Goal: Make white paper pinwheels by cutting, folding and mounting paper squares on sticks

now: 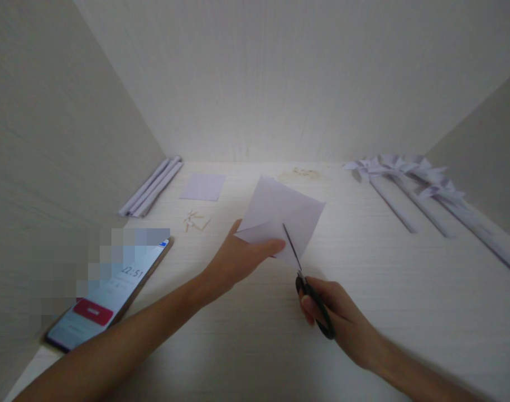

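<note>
My left hand [242, 254] pinches a square sheet of white paper [288, 209] along its near side, thumb on top and the other fingers mostly hidden beneath. A slit runs in from the sheet's left corner. In my right hand [336, 312] is a pair of scissors [311, 298] with black handles, my fingers through and around the loops. One dark blade lies over the paper's near right part, pointing toward its middle. The other blade is hidden, apparently under the sheet.
Rolled paper tubes [152, 187] lie at the back left, beside a flat paper square [203, 186]. Short small sticks [196, 220] are scattered nearer. Tiny pale pieces [305, 173] sit at the back. Several paper pinwheels [405, 167] on paper sticks lie right. A phone [112, 296] is at left.
</note>
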`<state>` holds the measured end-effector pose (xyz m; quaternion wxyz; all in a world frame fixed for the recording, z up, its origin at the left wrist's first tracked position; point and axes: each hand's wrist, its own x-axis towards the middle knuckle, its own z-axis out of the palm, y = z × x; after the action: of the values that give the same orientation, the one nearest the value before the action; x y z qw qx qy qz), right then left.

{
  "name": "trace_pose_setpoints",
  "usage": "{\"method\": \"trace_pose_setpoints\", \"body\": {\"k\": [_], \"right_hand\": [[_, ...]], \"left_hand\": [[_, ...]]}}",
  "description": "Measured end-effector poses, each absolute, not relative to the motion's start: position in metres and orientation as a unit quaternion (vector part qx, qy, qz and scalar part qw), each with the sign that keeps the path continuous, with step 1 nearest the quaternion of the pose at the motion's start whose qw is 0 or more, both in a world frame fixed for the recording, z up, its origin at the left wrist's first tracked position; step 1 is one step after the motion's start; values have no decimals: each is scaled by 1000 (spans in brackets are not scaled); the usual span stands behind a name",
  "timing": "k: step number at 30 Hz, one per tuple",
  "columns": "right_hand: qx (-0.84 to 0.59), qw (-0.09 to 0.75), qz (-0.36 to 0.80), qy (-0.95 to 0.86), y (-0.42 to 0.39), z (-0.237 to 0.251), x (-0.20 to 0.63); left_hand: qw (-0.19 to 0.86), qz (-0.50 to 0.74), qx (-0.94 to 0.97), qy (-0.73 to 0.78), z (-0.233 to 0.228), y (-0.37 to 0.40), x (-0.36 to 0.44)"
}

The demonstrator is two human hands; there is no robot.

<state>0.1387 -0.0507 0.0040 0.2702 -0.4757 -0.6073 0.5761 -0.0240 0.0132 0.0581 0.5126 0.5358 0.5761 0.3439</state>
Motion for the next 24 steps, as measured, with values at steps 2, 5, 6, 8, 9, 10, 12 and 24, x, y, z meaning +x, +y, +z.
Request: {"method": "trace_pose_setpoints", "body": {"k": [2, 5, 6, 8, 9, 10, 12, 24], "right_hand": [[-476, 271, 578, -604, -51, 4, 139], [-475, 271, 581, -603, -50, 3, 139], [-475, 271, 581, -602, -50, 3, 139], [-474, 271, 580, -604, -50, 4, 139], [-475, 270, 578, -606, -50, 4, 139], [-475, 270, 577, -607, -50, 4, 139], [-477, 269, 576, -607, -50, 5, 139], [-472, 262, 570, -619, -48, 7, 138]], "left_hand": [[509, 342, 540, 577, 59, 13, -24], [503, 334, 543, 583, 60, 13, -24], [504, 333, 543, 583, 61, 13, -23], [509, 334, 541, 581, 61, 13, -23], [511, 335, 540, 580, 61, 13, -23], [512, 336, 539, 579, 61, 13, -24], [514, 337, 538, 577, 60, 13, -24], [543, 430, 477, 541, 57, 12, -20]]}}
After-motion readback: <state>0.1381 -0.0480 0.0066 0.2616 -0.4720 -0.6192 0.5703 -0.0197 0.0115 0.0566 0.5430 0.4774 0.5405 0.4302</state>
